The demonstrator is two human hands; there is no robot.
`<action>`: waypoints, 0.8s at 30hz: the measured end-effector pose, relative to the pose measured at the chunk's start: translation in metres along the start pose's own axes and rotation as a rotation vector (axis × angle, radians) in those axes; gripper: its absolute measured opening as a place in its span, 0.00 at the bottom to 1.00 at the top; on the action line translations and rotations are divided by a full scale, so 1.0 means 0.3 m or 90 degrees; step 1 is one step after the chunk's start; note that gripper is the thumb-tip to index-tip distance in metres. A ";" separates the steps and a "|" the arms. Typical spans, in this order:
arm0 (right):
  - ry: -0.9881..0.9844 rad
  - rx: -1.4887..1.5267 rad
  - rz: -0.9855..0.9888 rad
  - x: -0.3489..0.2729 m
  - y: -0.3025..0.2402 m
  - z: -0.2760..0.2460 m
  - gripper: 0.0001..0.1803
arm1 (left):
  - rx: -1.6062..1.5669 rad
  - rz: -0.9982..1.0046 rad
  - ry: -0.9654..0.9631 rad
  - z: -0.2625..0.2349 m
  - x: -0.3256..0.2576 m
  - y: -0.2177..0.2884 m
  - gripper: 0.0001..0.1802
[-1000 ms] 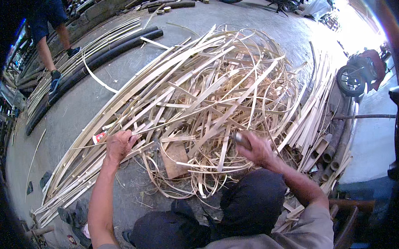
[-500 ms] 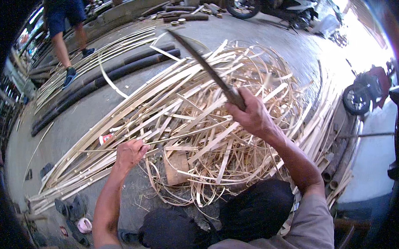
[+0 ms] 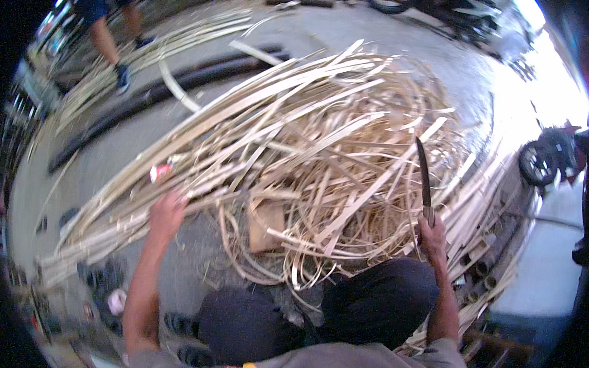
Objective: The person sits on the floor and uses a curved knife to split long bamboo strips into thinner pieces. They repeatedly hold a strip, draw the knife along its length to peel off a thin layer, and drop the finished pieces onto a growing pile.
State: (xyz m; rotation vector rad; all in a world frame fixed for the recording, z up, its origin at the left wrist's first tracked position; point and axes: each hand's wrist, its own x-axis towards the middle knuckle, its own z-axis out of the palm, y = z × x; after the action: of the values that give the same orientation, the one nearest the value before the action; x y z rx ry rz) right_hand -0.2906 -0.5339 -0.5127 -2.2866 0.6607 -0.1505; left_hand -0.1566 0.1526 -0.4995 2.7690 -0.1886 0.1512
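My right hand (image 3: 433,235), at the right beside my knee, is closed round the handle of a long knife (image 3: 426,175). Its dark blade points up and away, over the pile's right side. Farther left, my left hand (image 3: 167,212) lies at the near edge of a bundle of long, pale split bamboo strips (image 3: 199,138). Motion smears its fingers, so whether they grip a strip cannot be told. Between and beyond my hands spreads a tangled heap of thin bamboo shavings (image 3: 347,166). A wooden block (image 3: 266,225) sits at the heap's near side.
Dark bamboo poles (image 3: 161,92) lie at the far left, near another person's leg (image 3: 105,44). More strips and cut bamboo tubes (image 3: 486,262) flank me on the right. Motorcycles stand at the back and at the right (image 3: 542,160). A small red-and-white item (image 3: 159,173) rests among the strips.
My right hand has come down and to the right with the knife, its blade now nearly upright. My left hand, earlier pinching a thin strip, has moved left. The view has shifted too.
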 end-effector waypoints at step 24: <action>0.055 -0.022 -0.204 0.042 -0.419 -0.376 0.40 | -0.891 -0.802 0.417 0.556 -0.092 -0.303 0.23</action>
State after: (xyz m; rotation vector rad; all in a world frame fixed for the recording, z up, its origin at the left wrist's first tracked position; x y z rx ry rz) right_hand -0.2609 -0.5362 -0.3460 -2.4163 0.3376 -0.3946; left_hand -0.1566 0.1796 -0.6896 0.9868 1.1084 0.3632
